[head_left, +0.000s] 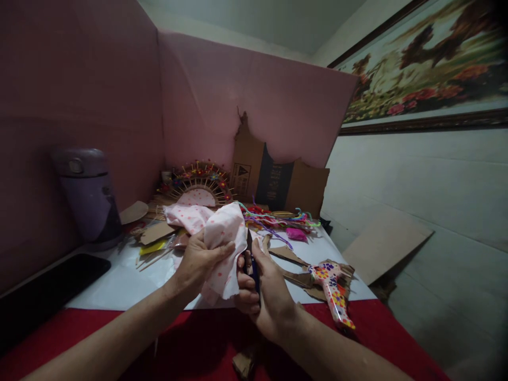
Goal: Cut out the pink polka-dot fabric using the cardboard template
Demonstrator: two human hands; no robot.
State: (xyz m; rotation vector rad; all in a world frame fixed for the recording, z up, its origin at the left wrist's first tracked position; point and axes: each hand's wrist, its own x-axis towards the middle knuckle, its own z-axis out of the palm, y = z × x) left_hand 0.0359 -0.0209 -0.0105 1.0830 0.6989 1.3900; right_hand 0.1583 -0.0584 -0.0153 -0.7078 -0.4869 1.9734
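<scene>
My left hand [198,262] is closed on a piece of pale pink cloth with red dots [222,233], holding it up above the white sheet. My right hand [264,293] grips dark-handled scissors [252,262], fingers through the handles, with the blades pointing up against the cloth's right edge. More of the same dotted cloth [184,216] trails to the left behind my left hand.
A white sheet [119,283] covers a red table [190,344]. On it lie a flower-patterned glue gun [333,291], cardboard scraps [289,259], coloured cords [278,218], a stick fan decoration [200,180], a purple flask [88,196] and a black phone [47,288]. Pink boards stand behind.
</scene>
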